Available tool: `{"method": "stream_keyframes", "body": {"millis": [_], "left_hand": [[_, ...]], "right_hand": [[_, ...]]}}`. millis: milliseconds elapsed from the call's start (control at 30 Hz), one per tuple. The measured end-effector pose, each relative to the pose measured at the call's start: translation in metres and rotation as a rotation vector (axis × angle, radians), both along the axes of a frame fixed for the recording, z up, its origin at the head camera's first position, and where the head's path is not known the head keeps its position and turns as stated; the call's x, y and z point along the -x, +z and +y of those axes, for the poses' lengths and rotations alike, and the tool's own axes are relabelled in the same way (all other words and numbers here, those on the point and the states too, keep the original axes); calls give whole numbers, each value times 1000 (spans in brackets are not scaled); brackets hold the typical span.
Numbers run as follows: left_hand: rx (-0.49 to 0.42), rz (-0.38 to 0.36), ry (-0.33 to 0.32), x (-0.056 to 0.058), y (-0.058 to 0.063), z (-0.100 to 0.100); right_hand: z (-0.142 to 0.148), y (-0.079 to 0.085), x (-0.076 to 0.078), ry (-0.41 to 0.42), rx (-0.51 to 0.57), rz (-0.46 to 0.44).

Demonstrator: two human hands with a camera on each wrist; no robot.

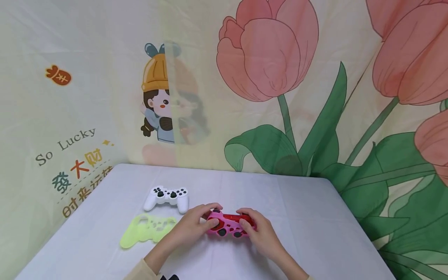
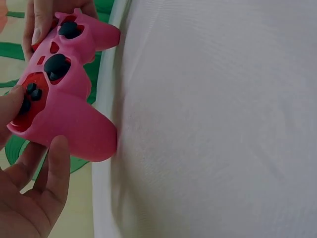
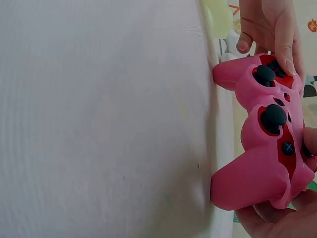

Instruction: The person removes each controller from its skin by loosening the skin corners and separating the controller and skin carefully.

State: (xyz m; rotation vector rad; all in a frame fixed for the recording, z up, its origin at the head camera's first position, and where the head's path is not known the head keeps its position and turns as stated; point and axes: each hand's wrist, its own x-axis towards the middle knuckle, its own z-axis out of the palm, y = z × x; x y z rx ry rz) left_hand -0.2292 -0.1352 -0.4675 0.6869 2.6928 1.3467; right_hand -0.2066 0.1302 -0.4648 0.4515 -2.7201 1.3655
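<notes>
Between both hands is a red game controller in a pink silicone cover (image 1: 231, 225), with black thumbsticks. Red shows through the cover's openings and along the controller's far edge in the head view. My left hand (image 1: 192, 222) grips its left end, thumb on the face by the direction buttons and fingers beneath, as the left wrist view shows. At the right end, my right hand (image 1: 261, 232) holds it with the thumb on top near the round buttons and fingers underneath. Both pink handles (image 3: 247, 183) point toward the person.
A white game controller (image 1: 168, 195) lies on the white-covered table (image 1: 301, 217) at the back left. In front of it is a flat lime-green silicone cover (image 1: 147, 230), close to the left forearm. A printed curtain (image 1: 196, 155) hangs behind the table.
</notes>
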Motion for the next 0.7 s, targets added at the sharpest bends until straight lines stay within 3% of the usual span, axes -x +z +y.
{"method": "stream_keyframes", "body": {"millis": [233,500,700], "left_hand": [[28,55,-189,13,15,-7],[65,-90,-429,31,37,-3],[93,-132,-566,42,37,8]], "right_hand": [[3,2,-4,-4,22,-4],[12,5,-14,37,5,-4],[23,6,-20,6,-2,-22]]}}
